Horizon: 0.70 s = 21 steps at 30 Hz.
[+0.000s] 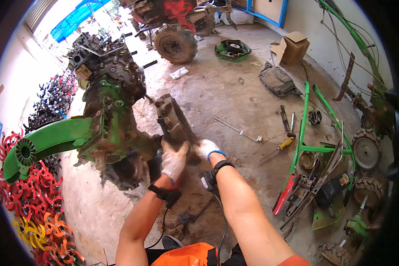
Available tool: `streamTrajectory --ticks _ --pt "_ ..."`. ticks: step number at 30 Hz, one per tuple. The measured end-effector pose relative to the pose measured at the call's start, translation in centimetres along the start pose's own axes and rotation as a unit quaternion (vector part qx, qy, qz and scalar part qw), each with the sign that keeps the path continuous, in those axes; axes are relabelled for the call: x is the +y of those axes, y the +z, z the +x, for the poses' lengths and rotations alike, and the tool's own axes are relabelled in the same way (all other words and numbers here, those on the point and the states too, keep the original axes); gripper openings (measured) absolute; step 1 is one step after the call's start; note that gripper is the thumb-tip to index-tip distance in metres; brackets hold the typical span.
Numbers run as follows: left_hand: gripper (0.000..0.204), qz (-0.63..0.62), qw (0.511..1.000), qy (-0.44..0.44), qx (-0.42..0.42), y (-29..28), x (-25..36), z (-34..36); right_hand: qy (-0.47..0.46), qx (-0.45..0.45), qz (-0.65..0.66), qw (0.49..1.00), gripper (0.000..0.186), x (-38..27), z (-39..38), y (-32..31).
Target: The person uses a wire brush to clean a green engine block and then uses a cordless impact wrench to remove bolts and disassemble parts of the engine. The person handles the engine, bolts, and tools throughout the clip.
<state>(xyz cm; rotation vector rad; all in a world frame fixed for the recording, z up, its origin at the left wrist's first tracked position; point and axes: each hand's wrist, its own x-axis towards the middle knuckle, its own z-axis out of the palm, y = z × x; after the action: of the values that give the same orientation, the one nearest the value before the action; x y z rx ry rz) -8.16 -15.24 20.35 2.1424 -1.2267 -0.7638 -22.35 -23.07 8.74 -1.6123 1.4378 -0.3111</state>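
While the white-gloved left hand (174,159) is clamped on the near end of a dirty metal part (175,117), the right hand (207,149), gloved too, touches its right side (the fingertips are hidden, so I cannot tell whether that grip is closed). The metal part is just to the right of a green machine (114,111). Farther right, a thin metal rod (241,132) and a yellow-handled screwdriver (286,142) lie on the concrete floor (221,95).
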Motion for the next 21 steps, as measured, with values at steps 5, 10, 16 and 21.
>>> streamTrajectory --ticks 5,10,16,21 --pt "0.114 -0.023 0.999 0.035 0.002 0.2 -0.5 0.1 0.003 0.016 -0.031 0.999 0.05 0.4 0.4 0.6" --pt "0.116 0.034 0.999 0.014 0.037 0.8 -1.0 0.4 -0.005 0.003 -0.035 0.999 0.051 0.8 1.4 1.1" --pt "0.123 -0.056 0.998 0.031 -0.01 0.6 -1.2 0.4 -0.026 0.025 0.017 0.999 0.047 1.0 1.0 1.1" --pt "0.128 0.032 0.998 0.02 0.059 2.2 -2.0 1.0 -0.053 0.043 0.038 0.997 0.04 1.3 1.4 1.3"
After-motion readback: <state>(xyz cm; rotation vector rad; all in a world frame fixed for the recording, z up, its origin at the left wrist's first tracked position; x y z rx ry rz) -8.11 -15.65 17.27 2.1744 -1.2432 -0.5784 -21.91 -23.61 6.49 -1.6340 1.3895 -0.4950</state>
